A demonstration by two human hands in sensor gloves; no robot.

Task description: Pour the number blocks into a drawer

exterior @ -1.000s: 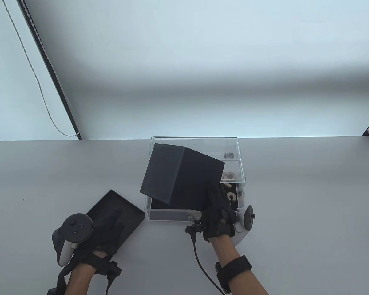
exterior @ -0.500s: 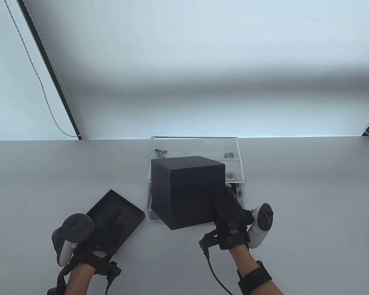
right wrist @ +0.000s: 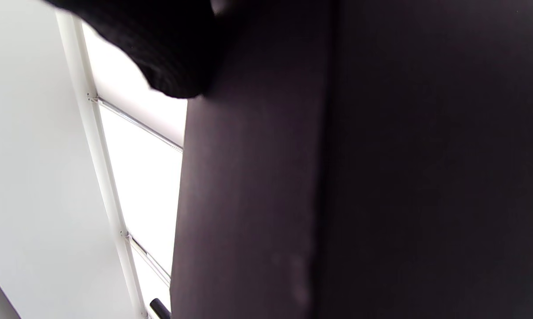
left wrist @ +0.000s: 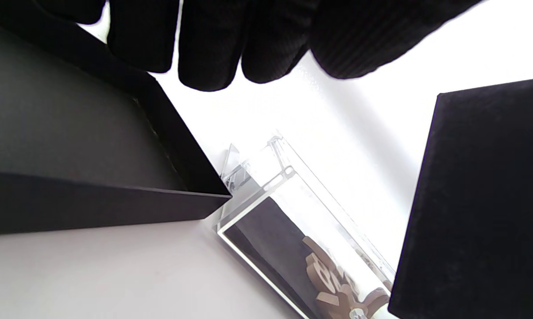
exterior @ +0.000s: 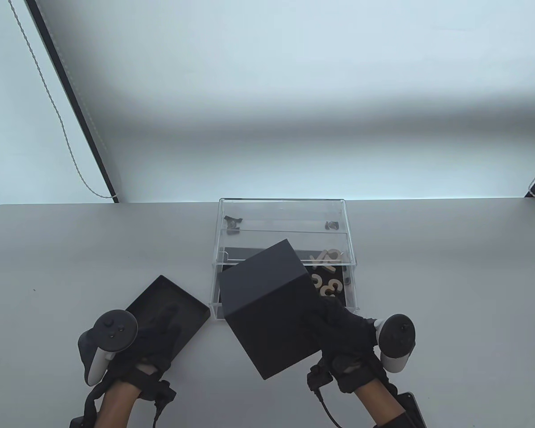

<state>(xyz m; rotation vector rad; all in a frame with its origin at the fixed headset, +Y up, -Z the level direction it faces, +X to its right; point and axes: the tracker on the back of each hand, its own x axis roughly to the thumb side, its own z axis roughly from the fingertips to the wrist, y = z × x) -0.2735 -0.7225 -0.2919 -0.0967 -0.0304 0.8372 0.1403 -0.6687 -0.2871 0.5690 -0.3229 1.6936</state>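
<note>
Right hand (exterior: pixel 345 343) grips the black cube box (exterior: pixel 272 312) at its right face, fingers wrapped on the side; box is tilted, one corner pointing to 12 o'clock, held above the table (exterior: pixel 49 249) at the drawer's near edge. In the right wrist view the box wall (right wrist: pixel 381 177) fills most of the frame, gloved fingers (right wrist: pixel 160 48) pressed on it.

Wooden number blocks (exterior: pixel 325 278) lie in the clear acrylic drawer (exterior: pixel 285 232), on its dark floor, at 1 o'clock from the box; left wrist view shows them too (left wrist: pixel 337 283).

Left hand (exterior: pixel 154 339) rests flat on the black lid (exterior: pixel 160 298), at 9 o'clock from the box, fingers spread, grasping nothing. Lid's corner sits just beside the drawer's front left corner (left wrist: pixel 231 177).
</note>
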